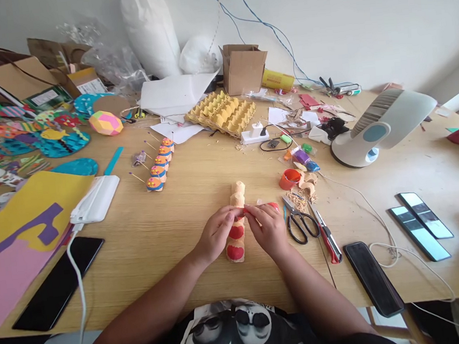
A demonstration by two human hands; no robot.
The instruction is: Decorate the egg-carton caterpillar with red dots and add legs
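A pale wooden table [171,237] cluttered with craft scraps stands against a white wall, with a yellow egg tray [221,112] at the back, a white fan [379,128] to the right and a row of painted carton cups [159,165] left of centre. At the near middle lies a carton strip [238,193] with red dabs, running away from the person, with black scissors [301,224] just to its right. The left hand [215,233] and right hand [267,228] meet over the strip, fingertips pressed together, pinching a small red lump [240,212] between them.
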